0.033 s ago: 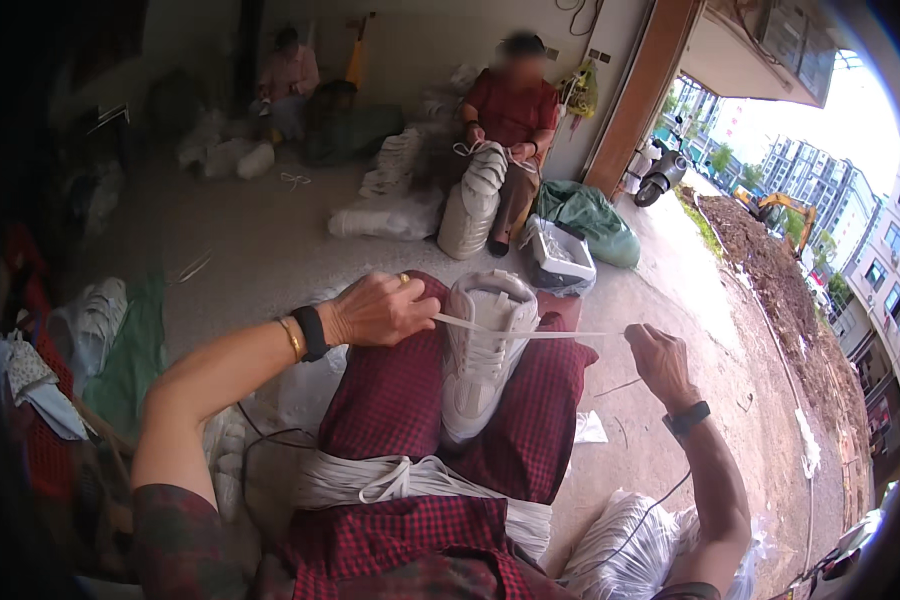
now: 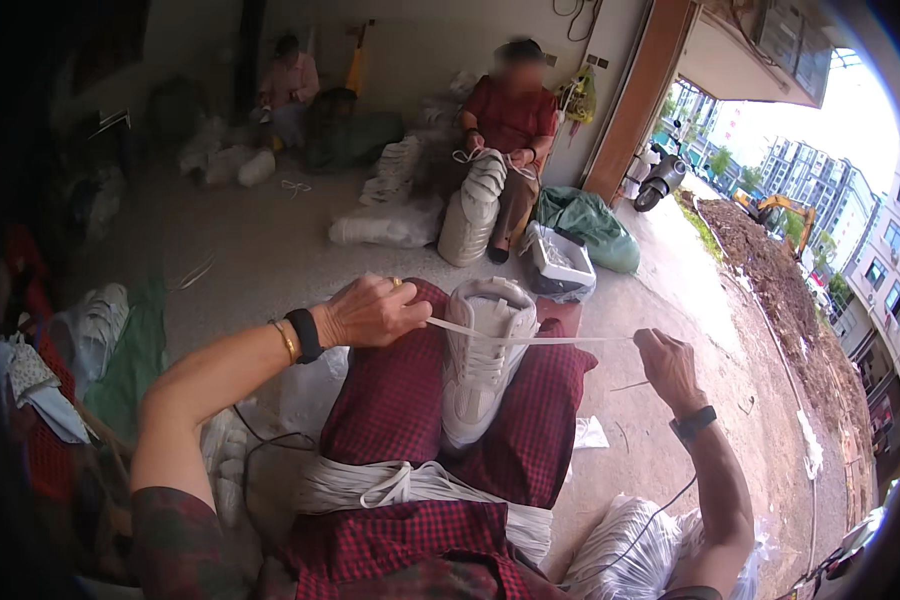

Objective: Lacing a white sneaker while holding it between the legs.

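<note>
Between my knees stands a white high-top sneaker (image 2: 477, 385), its toe toward me and its lower eyelets laced. My left hand (image 2: 375, 310) is closed on one end of a flat white shoelace (image 2: 560, 341), left of the shoe's collar. Out to the right, my right hand (image 2: 667, 365) pinches the other end. Both lace ends stretch sideways across the upper part of the shoe, pulled taut. A bundle of white laces (image 2: 400, 485) lies across my lap over the red checked apron.
A plastic bag of white laces (image 2: 630, 550) sits by my right side. Ahead, a person in red (image 2: 510, 110) laces a stack of white shoes, beside a white box (image 2: 562, 255) and a green sack (image 2: 595, 228). A red crate (image 2: 50, 450) stands at left; a dark cable (image 2: 260, 435) crosses the floor.
My hands have drawn slightly farther apart, the right one moving a little to the right and the left one a little to the left, with the lace still held in both.
</note>
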A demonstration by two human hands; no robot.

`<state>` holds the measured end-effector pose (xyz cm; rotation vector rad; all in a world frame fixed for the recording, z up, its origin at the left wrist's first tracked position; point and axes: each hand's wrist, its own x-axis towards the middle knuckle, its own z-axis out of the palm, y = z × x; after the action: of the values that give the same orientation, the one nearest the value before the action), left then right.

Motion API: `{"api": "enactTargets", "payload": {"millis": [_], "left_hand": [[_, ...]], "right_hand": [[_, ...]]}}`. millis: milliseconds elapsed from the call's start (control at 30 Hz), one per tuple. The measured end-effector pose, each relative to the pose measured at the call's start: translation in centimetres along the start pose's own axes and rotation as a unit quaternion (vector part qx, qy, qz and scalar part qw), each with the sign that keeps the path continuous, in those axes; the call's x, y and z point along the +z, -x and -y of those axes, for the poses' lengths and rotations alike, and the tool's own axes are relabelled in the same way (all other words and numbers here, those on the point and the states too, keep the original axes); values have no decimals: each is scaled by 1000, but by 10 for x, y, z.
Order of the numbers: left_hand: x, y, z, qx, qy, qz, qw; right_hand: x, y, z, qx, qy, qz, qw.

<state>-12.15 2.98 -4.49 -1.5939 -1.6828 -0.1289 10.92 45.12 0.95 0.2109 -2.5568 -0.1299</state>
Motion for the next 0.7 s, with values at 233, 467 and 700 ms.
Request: {"api": "enactTargets", "payload": {"millis": [233,467,700], "left_hand": [[-77,48,60,-19,-116,54,992],[-205,108,103,-157,-210,41,964],[-272,127,99,-197,-325,-28,925]], "right_hand": [[-66,56,-61,106,100,-63,987],[-110,85,-93,214,214,-57,951],[-105,125,-117,151,227,-288,918]]}}
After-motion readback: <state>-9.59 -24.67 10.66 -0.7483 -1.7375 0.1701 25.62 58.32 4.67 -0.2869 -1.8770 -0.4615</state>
